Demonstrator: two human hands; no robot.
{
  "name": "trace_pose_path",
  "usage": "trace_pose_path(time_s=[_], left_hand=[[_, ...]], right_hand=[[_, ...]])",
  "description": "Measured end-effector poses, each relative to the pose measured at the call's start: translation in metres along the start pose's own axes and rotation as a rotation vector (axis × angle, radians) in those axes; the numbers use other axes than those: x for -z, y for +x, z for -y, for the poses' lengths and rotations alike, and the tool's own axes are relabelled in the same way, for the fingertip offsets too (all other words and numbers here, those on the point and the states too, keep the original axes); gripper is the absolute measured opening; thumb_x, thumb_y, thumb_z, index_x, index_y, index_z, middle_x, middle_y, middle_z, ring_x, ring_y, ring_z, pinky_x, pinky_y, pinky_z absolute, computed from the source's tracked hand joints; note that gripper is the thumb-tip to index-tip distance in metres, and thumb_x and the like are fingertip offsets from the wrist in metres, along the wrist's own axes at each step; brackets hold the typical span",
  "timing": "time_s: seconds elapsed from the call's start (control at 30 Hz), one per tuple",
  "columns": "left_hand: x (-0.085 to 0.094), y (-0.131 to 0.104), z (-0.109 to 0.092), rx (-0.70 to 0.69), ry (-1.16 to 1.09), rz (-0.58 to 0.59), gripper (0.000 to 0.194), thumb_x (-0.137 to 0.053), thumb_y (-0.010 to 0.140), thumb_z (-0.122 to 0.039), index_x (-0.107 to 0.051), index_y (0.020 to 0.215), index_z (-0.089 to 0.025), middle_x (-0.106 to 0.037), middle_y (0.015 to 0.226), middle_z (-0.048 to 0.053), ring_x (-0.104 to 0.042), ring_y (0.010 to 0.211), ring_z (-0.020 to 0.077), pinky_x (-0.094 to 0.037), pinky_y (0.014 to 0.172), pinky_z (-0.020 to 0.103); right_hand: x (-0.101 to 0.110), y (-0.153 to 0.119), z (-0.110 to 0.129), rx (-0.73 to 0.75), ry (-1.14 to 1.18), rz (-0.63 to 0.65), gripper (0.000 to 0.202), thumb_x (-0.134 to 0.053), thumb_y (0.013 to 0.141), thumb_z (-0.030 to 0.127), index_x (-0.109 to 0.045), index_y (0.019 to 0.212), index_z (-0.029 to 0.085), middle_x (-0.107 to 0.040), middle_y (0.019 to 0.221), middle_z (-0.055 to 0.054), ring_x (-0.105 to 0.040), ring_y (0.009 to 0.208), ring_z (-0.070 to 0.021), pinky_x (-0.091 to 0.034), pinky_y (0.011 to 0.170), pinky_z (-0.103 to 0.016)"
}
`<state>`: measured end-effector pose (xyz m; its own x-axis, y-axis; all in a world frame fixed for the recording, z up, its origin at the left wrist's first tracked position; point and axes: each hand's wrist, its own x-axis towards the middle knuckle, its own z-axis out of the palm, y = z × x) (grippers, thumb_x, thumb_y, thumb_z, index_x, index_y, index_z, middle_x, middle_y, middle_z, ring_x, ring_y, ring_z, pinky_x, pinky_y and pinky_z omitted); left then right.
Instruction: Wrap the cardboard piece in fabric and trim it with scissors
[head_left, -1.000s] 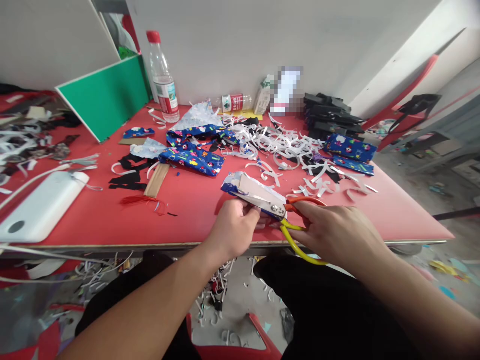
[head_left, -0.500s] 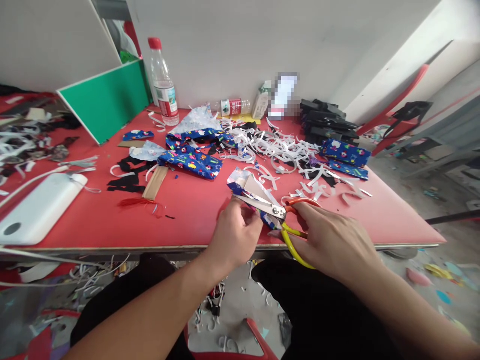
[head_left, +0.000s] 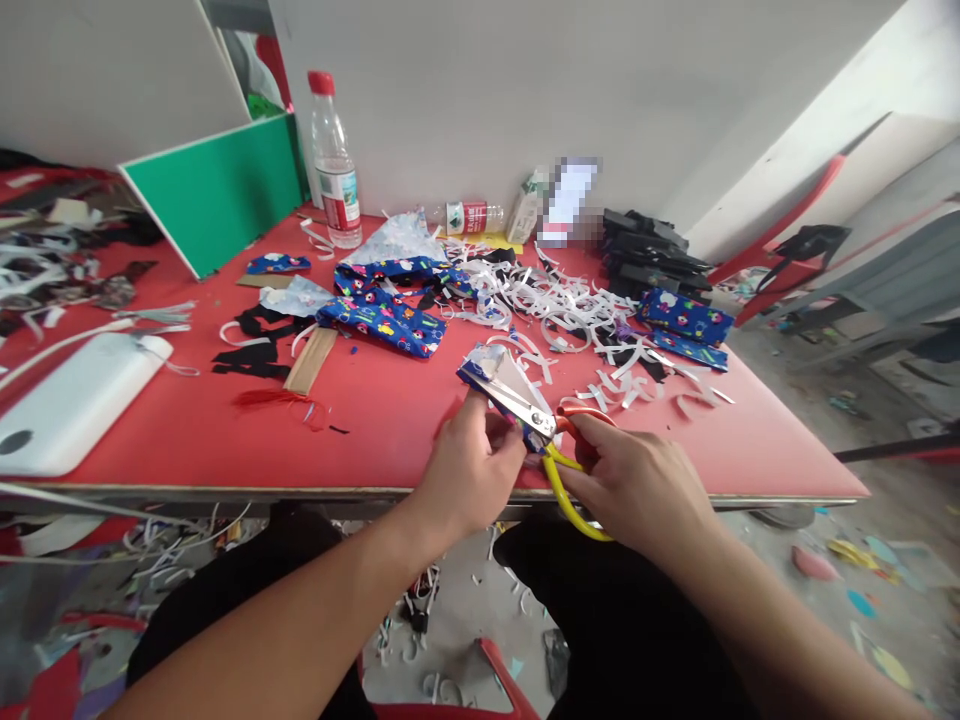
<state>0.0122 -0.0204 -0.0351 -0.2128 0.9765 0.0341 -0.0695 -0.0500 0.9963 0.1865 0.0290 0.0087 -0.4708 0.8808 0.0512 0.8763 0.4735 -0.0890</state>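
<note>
Here the left hand [head_left: 469,470] pinches the fabric piece [head_left: 491,370] beside scissors [head_left: 536,425] gripped in the right hand [head_left: 637,485].

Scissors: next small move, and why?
Probably close the scissors to carry the cut further. The right hand grips the orange and yellow handles, the blades straddle the printed blue piece, and the left hand pinches that piece just above the red table.
</note>
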Motion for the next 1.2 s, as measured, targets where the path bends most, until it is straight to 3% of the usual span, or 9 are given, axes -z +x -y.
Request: trace_pose_path(time_s=[0.33,0.5,0.67,0.87,1.03,1.2], left_hand=[[0.0,0.0,-0.004,-0.001,-0.048,0.007,0.027,-0.068,0.088,-0.016,-0.063,0.114,-0.023,-0.077,0.093,0.008,-0.077,0.086,0.0259,-0.065,0.082,0.042],[-0.001,-0.001,-0.005,-0.031,0.023,0.029,0.025,-0.067,0.088,-0.016,-0.064,0.112,-0.022,-0.077,0.09,0.008,-0.077,0.086,0.0252,-0.064,0.082,0.041],[-0.002,-0.002,0.0,-0.06,0.059,0.043,0.024,-0.064,0.092,-0.018,-0.064,0.116,-0.022,-0.077,0.095,0.008,-0.077,0.087,0.0246,-0.065,0.082,0.039],[-0.002,-0.001,0.004,-0.069,0.058,0.073,0.017,-0.061,0.096,-0.02,-0.064,0.112,-0.022,-0.077,0.096,0.009,-0.077,0.089,0.0248,-0.065,0.082,0.041],[-0.002,-0.003,0.002,-0.058,0.024,0.083,0.019,-0.063,0.095,-0.02,-0.061,0.114,-0.022,-0.075,0.093,0.007,-0.076,0.087,0.0237,-0.065,0.083,0.04],[-0.001,-0.001,-0.003,-0.009,-0.049,0.055,0.017,-0.067,0.093,-0.023,-0.061,0.108,-0.022,-0.074,0.092,0.007,-0.076,0.087,0.0237,-0.065,0.08,0.04]], right_hand=[[-0.001,-0.003,-0.004,-0.009,0.043,0.037,0.039,-0.058,0.082,0.05,-0.076,0.102,0.021,-0.073,0.062,-0.006,-0.068,0.057,-0.0272,-0.032,0.055,-0.029],[0.006,-0.005,0.003,-0.017,0.075,0.022,0.042,-0.057,0.08,0.047,-0.073,0.109,0.02,-0.069,0.063,-0.002,-0.063,0.053,-0.0227,-0.03,0.051,-0.028],[0.013,-0.004,0.007,0.013,0.039,-0.038,0.04,-0.059,0.078,0.04,-0.073,0.109,0.018,-0.07,0.066,-0.003,-0.064,0.055,-0.0224,-0.03,0.051,-0.027],[0.014,-0.002,0.002,0.031,-0.002,-0.067,0.035,-0.069,0.075,0.039,-0.075,0.106,0.021,-0.068,0.057,0.0,-0.065,0.052,-0.0241,-0.027,0.051,-0.027],[0.011,-0.008,-0.005,0.055,0.073,-0.084,0.025,-0.068,0.082,0.048,-0.071,0.084,0.023,-0.059,0.049,0.002,-0.054,0.046,-0.0188,-0.028,0.05,-0.027],[0.01,-0.008,-0.007,-0.05,0.234,-0.226,0.047,-0.059,0.093,0.065,-0.061,0.072,0.024,-0.049,0.049,0.003,-0.04,0.045,-0.0136,-0.03,0.049,-0.028]])
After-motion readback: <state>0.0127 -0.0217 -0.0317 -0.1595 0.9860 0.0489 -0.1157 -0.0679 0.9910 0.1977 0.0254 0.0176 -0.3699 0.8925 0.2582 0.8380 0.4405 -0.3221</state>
